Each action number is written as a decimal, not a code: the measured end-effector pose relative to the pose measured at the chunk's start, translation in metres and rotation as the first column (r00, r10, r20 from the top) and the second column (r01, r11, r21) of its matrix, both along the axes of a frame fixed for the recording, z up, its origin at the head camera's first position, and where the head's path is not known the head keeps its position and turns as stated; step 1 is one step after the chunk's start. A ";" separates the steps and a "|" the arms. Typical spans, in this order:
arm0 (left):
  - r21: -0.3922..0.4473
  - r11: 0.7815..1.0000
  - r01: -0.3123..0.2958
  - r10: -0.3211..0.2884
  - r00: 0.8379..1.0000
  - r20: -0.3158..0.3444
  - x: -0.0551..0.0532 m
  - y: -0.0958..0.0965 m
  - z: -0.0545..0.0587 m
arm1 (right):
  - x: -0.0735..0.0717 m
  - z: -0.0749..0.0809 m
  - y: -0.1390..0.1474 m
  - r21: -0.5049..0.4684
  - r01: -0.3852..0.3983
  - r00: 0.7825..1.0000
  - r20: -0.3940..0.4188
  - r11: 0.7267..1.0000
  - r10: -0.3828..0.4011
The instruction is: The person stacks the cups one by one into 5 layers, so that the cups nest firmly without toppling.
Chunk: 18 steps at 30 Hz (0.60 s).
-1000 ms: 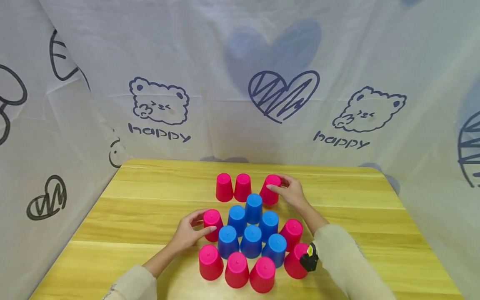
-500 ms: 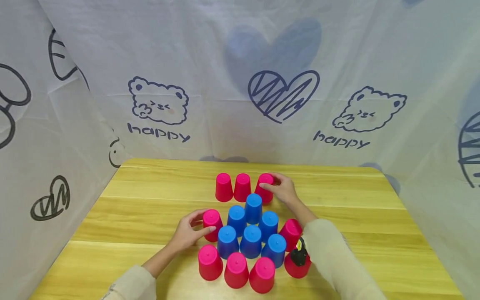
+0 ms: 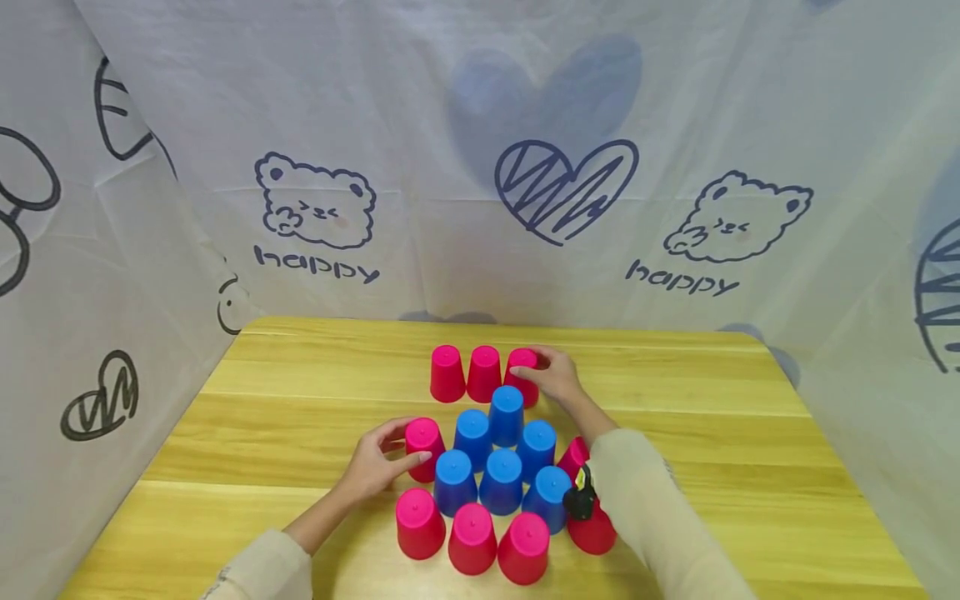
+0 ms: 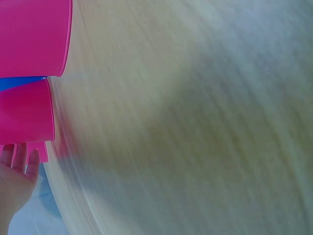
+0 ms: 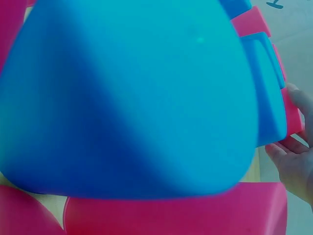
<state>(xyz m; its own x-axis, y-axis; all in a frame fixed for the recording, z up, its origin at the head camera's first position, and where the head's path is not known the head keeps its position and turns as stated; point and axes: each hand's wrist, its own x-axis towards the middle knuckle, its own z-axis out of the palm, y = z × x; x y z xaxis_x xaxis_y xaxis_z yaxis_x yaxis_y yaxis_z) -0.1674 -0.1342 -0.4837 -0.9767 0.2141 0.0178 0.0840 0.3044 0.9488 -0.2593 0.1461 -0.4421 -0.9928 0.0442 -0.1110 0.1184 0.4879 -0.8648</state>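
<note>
Holding the left pink cup (image 3: 427, 433) and the right pink cup (image 3: 527, 393), one in each hand.
From the head view, our left hand (image 3: 377, 461) grasps its cup, thumb across the near side and fingers reaching behind, just left of the blue cups (image 3: 501, 486); our right hand (image 3: 557, 379) grasps the other beside two far pink cups (image 3: 485, 377), thumb on its near side, fingers round its right. In the left wrist view, we see fingertips against the left pink cup's far side, beyond a front pink cup (image 4: 32, 36); the thumb is hidden. In the right wrist view, one blue cup (image 5: 132, 107) fills most of the frame, and our right pink cup sits between spread digits, partly hidden.
</note>
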 end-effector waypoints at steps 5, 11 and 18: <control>-0.013 1.000 0.012 -0.013 1.000 -0.004 -0.001 -0.001 0.000 | -0.001 -0.004 -0.001 -0.002 0.008 1.000 0.021 1.000 -0.008; -0.018 1.000 -0.002 0.002 1.000 -0.003 -0.003 -0.001 -0.002 | -0.002 -0.004 -0.002 -0.006 0.012 0.999 0.032 1.000 -0.011; -0.017 1.000 0.001 -0.001 1.000 -0.006 -0.001 0.000 -0.001 | -0.003 -0.002 -0.002 -0.003 0.009 0.999 0.053 1.000 -0.008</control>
